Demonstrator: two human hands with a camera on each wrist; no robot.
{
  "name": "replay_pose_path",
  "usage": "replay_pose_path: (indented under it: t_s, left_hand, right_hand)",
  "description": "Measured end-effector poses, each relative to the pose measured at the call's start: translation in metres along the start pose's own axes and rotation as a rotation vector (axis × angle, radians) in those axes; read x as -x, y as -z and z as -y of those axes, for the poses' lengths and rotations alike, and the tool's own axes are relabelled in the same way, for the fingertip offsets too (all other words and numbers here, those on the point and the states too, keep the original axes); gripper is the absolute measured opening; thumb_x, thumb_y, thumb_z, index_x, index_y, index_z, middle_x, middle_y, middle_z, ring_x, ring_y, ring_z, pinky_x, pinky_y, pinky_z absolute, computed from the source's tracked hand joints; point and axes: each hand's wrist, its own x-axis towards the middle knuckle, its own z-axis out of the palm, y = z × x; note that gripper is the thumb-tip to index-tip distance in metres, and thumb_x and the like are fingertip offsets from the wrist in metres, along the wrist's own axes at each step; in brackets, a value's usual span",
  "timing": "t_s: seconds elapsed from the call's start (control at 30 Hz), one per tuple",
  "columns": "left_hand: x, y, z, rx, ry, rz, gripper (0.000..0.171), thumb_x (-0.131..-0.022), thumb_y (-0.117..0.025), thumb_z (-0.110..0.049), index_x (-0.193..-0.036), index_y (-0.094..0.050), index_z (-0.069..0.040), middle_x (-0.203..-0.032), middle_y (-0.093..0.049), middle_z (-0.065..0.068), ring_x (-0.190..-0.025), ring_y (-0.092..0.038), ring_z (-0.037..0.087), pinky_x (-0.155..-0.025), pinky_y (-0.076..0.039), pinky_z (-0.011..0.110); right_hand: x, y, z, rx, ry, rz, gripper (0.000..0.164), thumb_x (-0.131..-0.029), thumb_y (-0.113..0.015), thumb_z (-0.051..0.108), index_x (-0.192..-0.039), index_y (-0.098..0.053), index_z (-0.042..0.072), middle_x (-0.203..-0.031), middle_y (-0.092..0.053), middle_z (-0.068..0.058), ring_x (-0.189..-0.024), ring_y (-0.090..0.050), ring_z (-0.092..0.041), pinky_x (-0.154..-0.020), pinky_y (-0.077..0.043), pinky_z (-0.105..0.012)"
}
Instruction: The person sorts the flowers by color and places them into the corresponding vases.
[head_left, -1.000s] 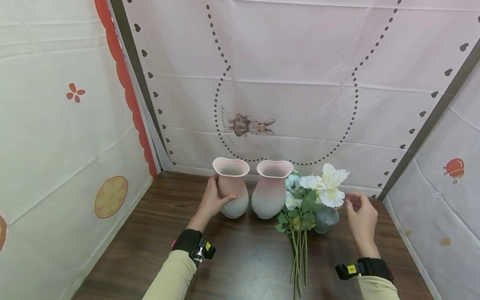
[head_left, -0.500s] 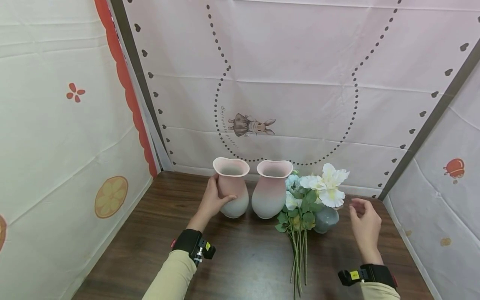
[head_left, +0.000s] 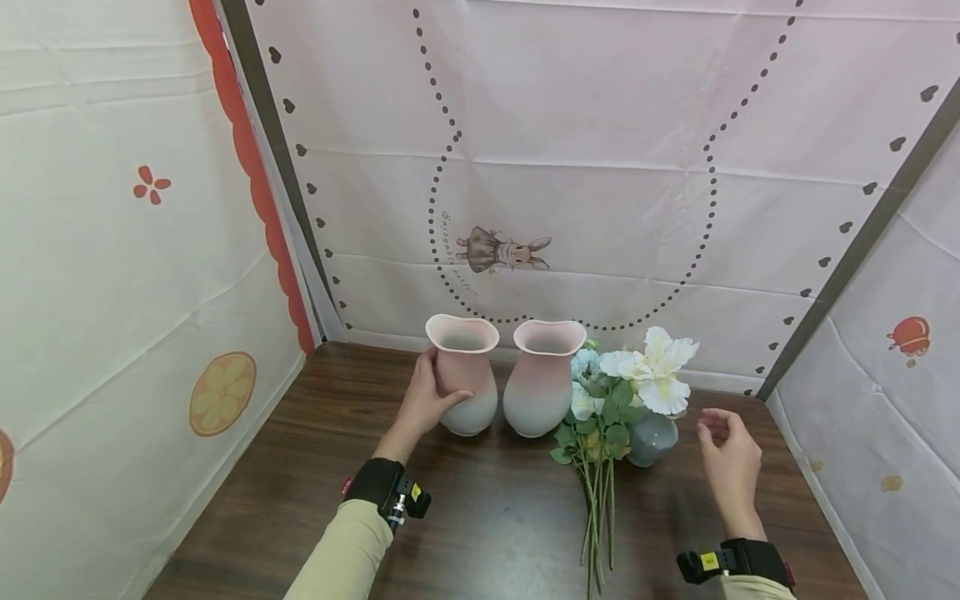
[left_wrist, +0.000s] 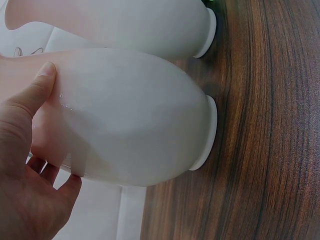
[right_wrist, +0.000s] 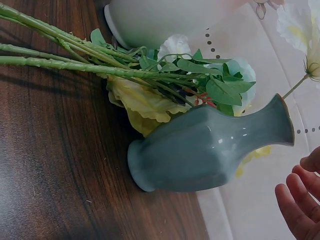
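My left hand (head_left: 425, 402) holds the left pink-and-white vase (head_left: 472, 392), thumb on its near side and fingers round the far side. In the left wrist view this vase (left_wrist: 135, 120) stands upright on the table. Beside it is a second pink-and-white vase (head_left: 536, 396), untouched. To the right of a small blue-grey vase (head_left: 652, 439), my right hand (head_left: 731, 462) hovers apart from it, fingers loosely bent and holding nothing. The right wrist view shows the blue-grey vase (right_wrist: 195, 150) whole, with the right fingertips (right_wrist: 295, 200) near its mouth.
Artificial flowers with long green stems (head_left: 596, 517) lie on the brown wooden table (head_left: 480, 517), left of the blue-grey vase. A white flower (head_left: 660, 371) rises over that vase's mouth. Printed cloth walls (head_left: 585, 200) close off the back and both sides.
My right hand has drawn back to the right, away from the white flower and the blue-grey vase. The left hand and both pink vases have stayed in place.
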Motion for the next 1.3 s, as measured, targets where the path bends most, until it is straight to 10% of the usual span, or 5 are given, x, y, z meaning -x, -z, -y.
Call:
replay_pose_path:
  t_s: [1.3]
  left_hand:
    - [0.001,0.001,-0.001,0.015,-0.012,0.006,0.105,-0.083,-0.081,-0.035,-0.156,-0.012,-0.007,-0.16,-0.023,0.019,-0.15,-0.028,0.037,-0.124,-0.028,0.05]
  right_hand:
    - [0.017,-0.012,-0.011,0.01,-0.075,0.061,0.022,-0.097,-0.061,0.007,-0.118,-0.062,0.0,-0.11,-0.069,-0.021,-0.099,-0.066,-0.033,-0.062,-0.037,-0.01]
